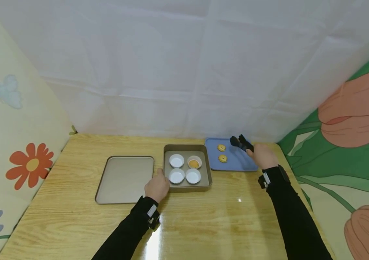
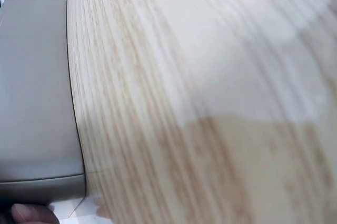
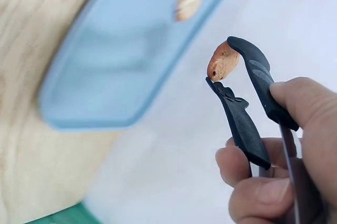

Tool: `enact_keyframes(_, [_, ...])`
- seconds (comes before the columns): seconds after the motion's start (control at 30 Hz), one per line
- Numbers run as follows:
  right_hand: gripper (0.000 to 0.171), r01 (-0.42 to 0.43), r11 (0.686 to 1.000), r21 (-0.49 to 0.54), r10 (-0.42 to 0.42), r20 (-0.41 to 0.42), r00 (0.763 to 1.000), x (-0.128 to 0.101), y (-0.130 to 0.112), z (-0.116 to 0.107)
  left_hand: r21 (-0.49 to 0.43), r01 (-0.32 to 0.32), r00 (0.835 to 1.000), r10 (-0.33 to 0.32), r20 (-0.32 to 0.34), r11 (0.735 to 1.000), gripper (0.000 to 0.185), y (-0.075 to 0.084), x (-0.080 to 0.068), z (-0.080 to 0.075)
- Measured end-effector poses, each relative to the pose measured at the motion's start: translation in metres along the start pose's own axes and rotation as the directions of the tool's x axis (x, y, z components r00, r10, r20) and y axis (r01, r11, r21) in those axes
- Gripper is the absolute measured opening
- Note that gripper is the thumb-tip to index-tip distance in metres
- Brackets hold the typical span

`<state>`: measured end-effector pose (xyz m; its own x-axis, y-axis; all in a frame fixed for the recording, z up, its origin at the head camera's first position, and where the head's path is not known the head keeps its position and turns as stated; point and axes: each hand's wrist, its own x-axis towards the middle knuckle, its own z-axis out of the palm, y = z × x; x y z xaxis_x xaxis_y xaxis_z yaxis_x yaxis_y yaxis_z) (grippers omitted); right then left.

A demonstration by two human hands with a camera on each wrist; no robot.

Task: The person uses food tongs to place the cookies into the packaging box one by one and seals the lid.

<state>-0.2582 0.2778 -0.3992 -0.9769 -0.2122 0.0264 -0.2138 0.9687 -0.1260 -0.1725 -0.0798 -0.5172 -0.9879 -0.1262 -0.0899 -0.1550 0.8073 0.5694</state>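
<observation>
My right hand grips black-tipped tongs raised above the blue tray. Between the tong tips is a small golden-brown cookie, seen in the right wrist view. Two more round cookies lie on the left part of the tray. My left hand is at the left wall of a deep square baking pan, with its fingers beside the near left corner; how they curl is mostly hidden. Several white fluted cups sit in the pan. The back right cup holds a yellow-orange cookie.
A shallow metal tray lies left of the pan, close to my left hand. Tray and pan stand on a wooden table. A white cloth hangs behind the table; printed floral panels flank both sides.
</observation>
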Motion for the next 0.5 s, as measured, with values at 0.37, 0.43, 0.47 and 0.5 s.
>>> enact_keyframes(0.37, [0.034, 0.247, 0.953, -0.177, -0.278, -0.174, 0.945, -0.036, -0.066, -0.012, 0.001, 0.006, 1.0, -0.006, 0.011, 1.0, 0.045, 0.001, 0.0, -0.002])
enact_keyframes(0.43, [0.034, 0.291, 0.941, -0.171, -0.319, -0.17, 0.932, -0.042, -0.078, -0.008, 0.006, 0.007, 1.0, -0.007, 0.014, 1.0, 0.045, 0.001, 0.0, -0.002])
enact_keyframes(0.47, [0.033, 0.307, 0.937, -0.166, -0.333, -0.159, 0.929, -0.044, -0.083, -0.005, 0.006, 0.008, 1.0, -0.008, 0.016, 1.0, 0.046, 0.001, 0.0, -0.002])
enact_keyframes(0.5, [0.031, 0.325, 0.932, -0.158, -0.347, -0.146, 0.926, -0.046, -0.088, -0.002, 0.008, 0.007, 1.0, -0.007, 0.016, 1.0, 0.045, 0.001, 0.0, -0.002])
